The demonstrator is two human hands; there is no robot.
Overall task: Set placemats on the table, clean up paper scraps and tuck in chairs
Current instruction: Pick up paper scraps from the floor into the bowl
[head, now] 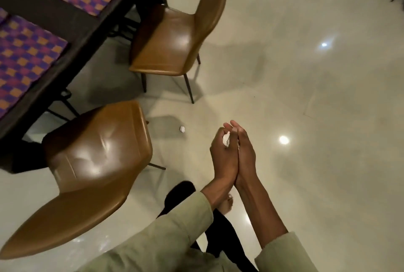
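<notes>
The left hand [223,158] and right hand [246,153] press together palm to palm over the floor [306,97], fingers closed around a white scrap [226,139] that shows between them; a second scrap [182,129] lies on the floor beside the near chair [94,162]; the far chair [175,38] stands apart from the bench [65,25], as does the near one; placemats [26,57] lie on the bench.
</notes>
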